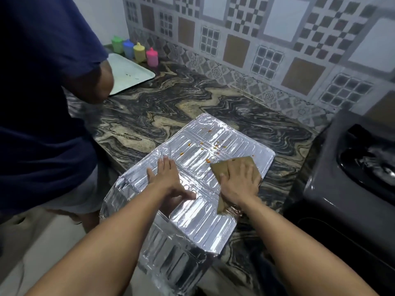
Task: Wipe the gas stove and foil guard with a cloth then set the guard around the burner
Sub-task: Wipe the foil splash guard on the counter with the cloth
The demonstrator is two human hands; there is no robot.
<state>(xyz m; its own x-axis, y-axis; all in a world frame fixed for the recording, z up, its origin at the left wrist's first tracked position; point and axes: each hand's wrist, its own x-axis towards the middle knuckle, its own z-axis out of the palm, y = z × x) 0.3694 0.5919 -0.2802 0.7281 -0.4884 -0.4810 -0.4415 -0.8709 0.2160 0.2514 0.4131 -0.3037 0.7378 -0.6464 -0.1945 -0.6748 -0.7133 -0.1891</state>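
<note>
Right hand (240, 180) presses the brown cloth (235, 167) flat on the foil guard (192, 212); left hand (166, 178) lies open, steadying it. The guard overhangs the counter (162, 107) edge, left of the stove (350, 174); hard strokes could crumple it.

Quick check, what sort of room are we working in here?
Most likely a home kitchen: a marble-patterned countertop against a tiled backsplash, a dark gas stove at the right, and small coloured bottles by the wall.
</note>
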